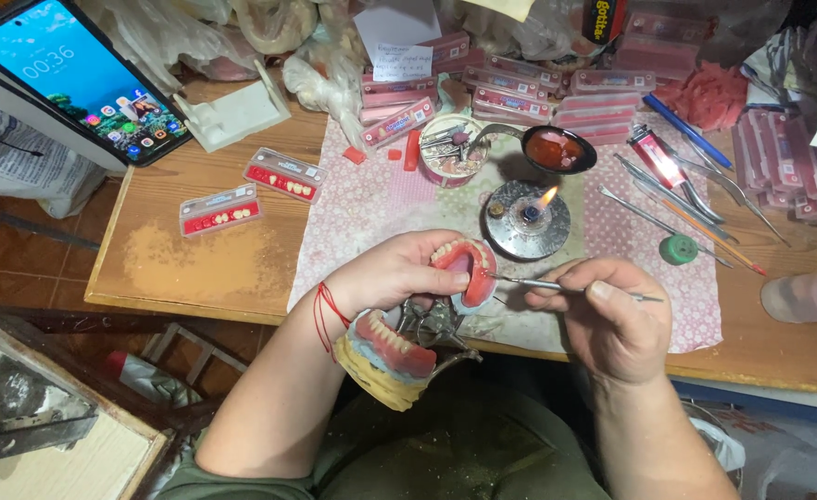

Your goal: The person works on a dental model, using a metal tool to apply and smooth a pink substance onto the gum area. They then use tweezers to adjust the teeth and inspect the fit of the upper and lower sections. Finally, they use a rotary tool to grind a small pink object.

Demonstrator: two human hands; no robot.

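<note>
DONE: pink wax denture with a full arch of pale teeth [464, 268] clasped in left hand [399, 273] near bench edge | NOW: right hand [608, 315] pinches thin steel wax carver [571, 289], tip at gum line | LEFT: wax trimming, judging by unfinished pink-and-blue second denture model [392, 344] on lap | SURFACE: wooden bench [195, 268], floral pink cloth [371, 204], lit spirit burner [527, 219], far trays of spare teeth [520, 88] | ROOM: tiled floor left.

Pink wax denture [465, 269] with a row of white teeth, tilted on edge, just below the lit burner [526, 218]. Thin metal wax tool [557, 286] lies horizontal, tip touching denture's right side.
</note>
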